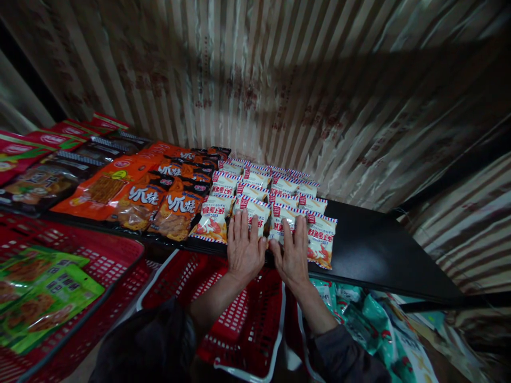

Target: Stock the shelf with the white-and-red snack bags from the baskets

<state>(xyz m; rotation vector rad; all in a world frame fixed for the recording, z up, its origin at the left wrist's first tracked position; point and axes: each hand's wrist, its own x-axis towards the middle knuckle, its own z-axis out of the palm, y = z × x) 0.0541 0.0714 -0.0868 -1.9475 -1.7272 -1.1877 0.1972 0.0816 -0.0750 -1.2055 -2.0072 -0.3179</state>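
White plastic snack packets with red lettering and striped borders (253,192): in rows on a flat black shelf (375,247), foremost row along its near edge. Left hand (245,247): laid on a front packet, fingers extended, slightly spread. Right hand (293,252): on the next packet, fingers parted. Orange-and-black plastic pouches (178,207): adjoining at left. Red perforated plastic basket (257,340): below the near edge.
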